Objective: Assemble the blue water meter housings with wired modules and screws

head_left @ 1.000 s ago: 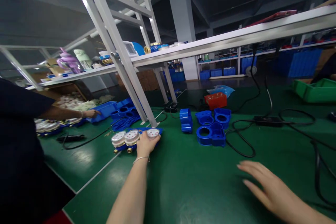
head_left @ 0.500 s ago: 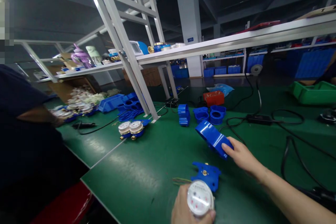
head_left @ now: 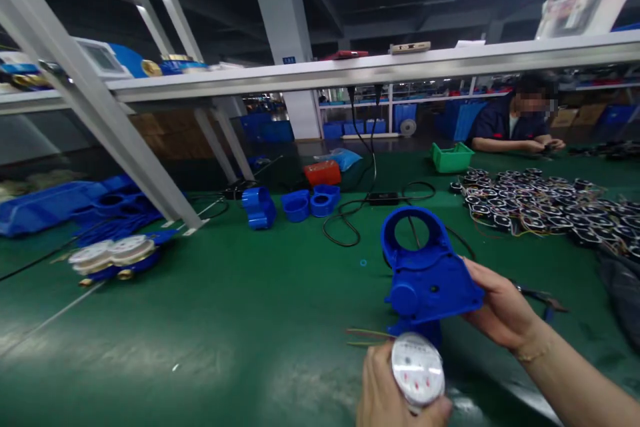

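Observation:
My left hand is closed round a round water meter with a white dial and small red marks, near the bottom of the view. Thin yellow-green wires stick out to its left. In my right hand is a blue plastic housing, tilted so that its round opening faces me. Behind the meter and below the housing, a blue bracket shows only in part. The housing hangs just above the meter; whether they touch I cannot tell.
More blue housings stand ahead near a red box. A pair of meters lies at the left by the shelf post. Black cables, pliers, many wired round parts and a green bin lie right; a person sits beyond.
My view has swung to the right. My right hand has turned the blue housing and brought it close over the meter and bracket. My left hand keeps hold of the meter.

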### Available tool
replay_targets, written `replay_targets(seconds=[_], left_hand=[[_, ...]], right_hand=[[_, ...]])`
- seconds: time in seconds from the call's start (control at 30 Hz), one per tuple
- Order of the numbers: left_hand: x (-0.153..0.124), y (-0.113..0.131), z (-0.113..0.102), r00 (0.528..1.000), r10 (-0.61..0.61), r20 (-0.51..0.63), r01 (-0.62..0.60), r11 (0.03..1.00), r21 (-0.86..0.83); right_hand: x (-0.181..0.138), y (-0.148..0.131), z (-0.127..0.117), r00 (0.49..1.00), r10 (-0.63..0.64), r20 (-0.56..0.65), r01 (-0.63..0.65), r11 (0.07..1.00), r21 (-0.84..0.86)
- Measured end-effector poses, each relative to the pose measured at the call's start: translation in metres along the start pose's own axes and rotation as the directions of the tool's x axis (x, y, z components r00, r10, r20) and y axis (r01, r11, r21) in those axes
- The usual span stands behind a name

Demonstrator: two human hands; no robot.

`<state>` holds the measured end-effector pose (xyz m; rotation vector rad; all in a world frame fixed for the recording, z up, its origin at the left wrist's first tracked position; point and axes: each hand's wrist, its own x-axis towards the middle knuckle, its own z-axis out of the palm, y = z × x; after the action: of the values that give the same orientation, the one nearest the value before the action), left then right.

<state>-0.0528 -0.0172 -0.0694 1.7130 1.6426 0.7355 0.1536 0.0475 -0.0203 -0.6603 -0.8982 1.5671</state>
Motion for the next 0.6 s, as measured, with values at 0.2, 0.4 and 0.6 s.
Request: replay_targets(seconds=[0.2, 0.4, 0.6], left_hand=[[-0.009, 0.000, -0.046, 0.995, 0.086, 0.055, -0.082, 0.993, -0.083], [-0.013, 0.049, -0.109, 0.970, 0.221, -0.102, -0.237, 0.953, -0.189], [0.011, 0.045, -0.139, 0.992, -0.032, 0.125, 0.120, 0.584, -0.803]], right_hand=[[-0.023, -0.028, -0.019, 0.944, -0.290, 0.158, 0.330, 0.798, -0.504], [-0.023, -0.033, 0.003, 0.708, -0.349, 0.614, 0.679, 0.095, -0.728], [0.011, -0.041, 0.043, 0.500, -0.318, 0.805, 0.755, -0.295, -0.585]])
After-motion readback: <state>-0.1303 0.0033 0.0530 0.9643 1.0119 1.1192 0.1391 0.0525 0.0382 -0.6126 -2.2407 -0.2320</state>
